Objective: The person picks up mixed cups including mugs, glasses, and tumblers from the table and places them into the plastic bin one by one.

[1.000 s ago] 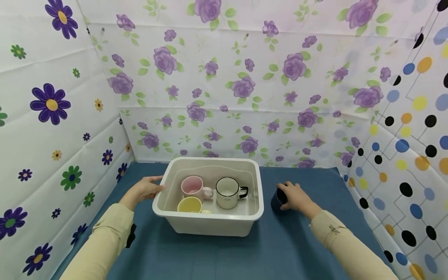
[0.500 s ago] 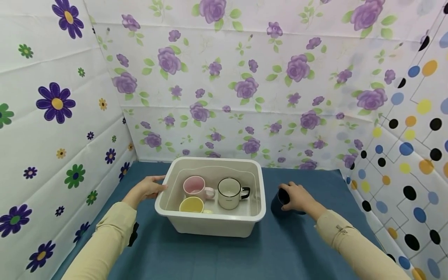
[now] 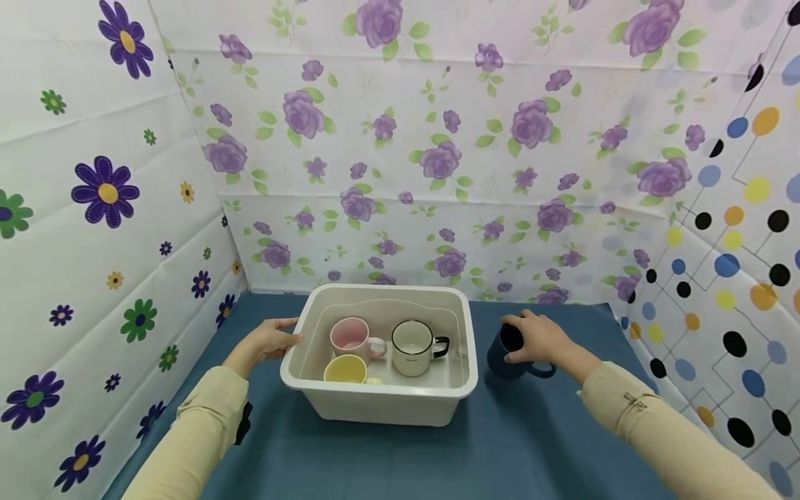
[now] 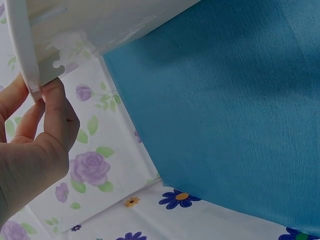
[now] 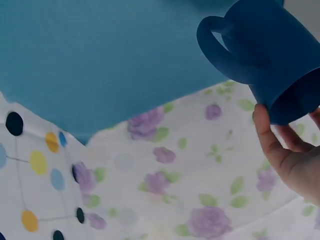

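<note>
A dark blue mug [image 3: 502, 362] is gripped at its rim by my right hand [image 3: 545, 342], just right of a white plastic bin [image 3: 382, 408]. Its handle points right in the head view. From the right wrist, fingertips [image 5: 262, 112] press on the outside of the mug's [image 5: 270, 50] rim. My left hand [image 3: 264, 345] pinches the bin's left rim between thumb and fingers, as the left wrist view also shows. Inside the bin stand a pink mug [image 3: 348, 336], a yellow mug [image 3: 345, 369] and a cream mug [image 3: 410, 360] with a black rim and handle.
A blue cloth [image 3: 350, 462] covers the table under the bin. Fabric with purple roses [image 3: 437, 160] hangs behind it. Daisy-printed fabric [image 3: 106, 191] closes the left side, and dotted fabric [image 3: 728, 264] the right.
The blue mug has turned and risen a little with my right hand, bringing its handle into view on the right. My left hand keeps its hold on the bin; the head view has shifted slightly.
</note>
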`<action>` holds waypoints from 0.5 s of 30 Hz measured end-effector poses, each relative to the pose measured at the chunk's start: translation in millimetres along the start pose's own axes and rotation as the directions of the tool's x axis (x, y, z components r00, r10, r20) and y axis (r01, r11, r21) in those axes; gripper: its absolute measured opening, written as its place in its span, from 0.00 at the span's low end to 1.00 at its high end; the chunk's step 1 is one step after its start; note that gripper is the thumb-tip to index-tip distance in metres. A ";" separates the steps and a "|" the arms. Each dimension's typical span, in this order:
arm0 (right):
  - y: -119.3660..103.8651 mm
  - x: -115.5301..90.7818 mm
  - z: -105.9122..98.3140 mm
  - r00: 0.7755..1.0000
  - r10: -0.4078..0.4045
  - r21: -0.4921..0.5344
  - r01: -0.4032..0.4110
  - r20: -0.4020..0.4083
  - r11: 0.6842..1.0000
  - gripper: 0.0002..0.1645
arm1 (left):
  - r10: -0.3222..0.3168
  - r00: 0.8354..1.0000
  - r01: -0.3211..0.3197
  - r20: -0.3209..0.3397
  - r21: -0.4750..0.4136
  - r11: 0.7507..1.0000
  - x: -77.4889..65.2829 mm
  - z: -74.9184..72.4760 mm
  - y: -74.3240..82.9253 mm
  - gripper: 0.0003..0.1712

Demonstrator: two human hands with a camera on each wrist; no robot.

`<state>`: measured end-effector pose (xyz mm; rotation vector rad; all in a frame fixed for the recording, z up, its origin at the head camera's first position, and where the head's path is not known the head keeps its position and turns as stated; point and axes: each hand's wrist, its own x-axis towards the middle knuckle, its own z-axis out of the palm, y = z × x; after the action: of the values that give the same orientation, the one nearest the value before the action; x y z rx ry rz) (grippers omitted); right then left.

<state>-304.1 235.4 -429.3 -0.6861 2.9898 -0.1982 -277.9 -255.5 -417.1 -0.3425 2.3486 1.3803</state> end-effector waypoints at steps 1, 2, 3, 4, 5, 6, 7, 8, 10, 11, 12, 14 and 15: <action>-1.4 -0.9 -3.4 1.000 -0.005 -0.001 0.005 -0.002 1.000 0.42 | 0.002 1.000 -0.001 0.002 -0.001 1.000 0.4 0.2 -0.7 0.36; -2.9 -1.7 -7.0 1.000 -0.011 -0.002 0.011 -0.004 1.000 0.42 | 0.003 1.000 -0.003 0.003 -0.001 1.000 0.9 0.5 -1.6 0.36; -4.6 -2.7 -10.8 1.000 -0.019 -0.001 0.019 -0.004 1.000 0.42 | 0.005 1.000 -0.005 0.003 -0.001 1.000 1.1 0.9 -2.4 0.36; -6.5 -3.5 -14.7 1.000 -0.029 0.002 0.029 -0.005 1.000 0.42 | 0.007 1.000 -0.007 0.004 -0.001 1.000 1.4 1.2 -3.3 0.36; -8.6 -4.5 -19.0 0.999 -0.044 0.003 0.044 -0.004 0.999 0.41 | 0.006 1.000 -0.006 0.001 -0.003 1.000 1.6 1.5 -4.0 0.36; -10.9 -5.4 -23.5 0.998 -0.058 0.008 0.058 -0.003 0.998 0.41 | 0.007 1.000 -0.007 -0.001 -0.005 1.000 1.8 1.6 -4.8 0.36; -12.9 -6.1 -27.6 0.997 -0.071 0.013 0.071 -0.001 0.997 0.41 | 0.008 1.000 -0.009 -0.004 -0.008 1.000 1.9 1.8 -5.4 0.35; -14.8 -6.5 -31.3 0.997 -0.080 0.019 0.080 0.002 0.997 0.41 | 0.011 1.000 -0.011 -0.007 -0.010 1.000 2.0 2.2 -5.9 0.35; -18.7 -7.8 -38.3 0.995 -0.099 0.036 0.099 0.009 0.994 0.41 | 0.010 1.000 -0.011 -0.009 -0.015 1.000 2.4 2.4 -6.1 0.35; -20.7 -8.4 -41.6 0.994 -0.106 0.042 0.105 0.012 0.994 0.41 | 0.011 1.000 -0.011 -0.008 -0.016 1.000 2.7 2.3 -6.0 0.35; -22.5 -8.9 -44.1 0.994 -0.107 0.047 0.106 0.016 0.993 0.41 | 0.013 1.000 -0.013 -0.007 -0.019 1.000 2.9 1.8 -5.5 0.35; -25.9 -9.0 -48.4 0.994 -0.107 0.049 0.106 0.021 0.993 0.41 | 0.015 1.000 -0.015 -0.003 -0.016 1.000 3.0 0.0 -3.6 0.36; -28.1 -8.9 -50.7 0.994 -0.107 0.047 0.106 0.021 0.993 0.42 | 0.016 1.000 -0.016 -0.003 -0.017 1.000 2.8 -1.4 -2.6 0.36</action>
<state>-288.7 219.8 -374.8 -0.8380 2.9190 -0.2614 -279.7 -258.0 -419.7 -0.3313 2.3481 1.4089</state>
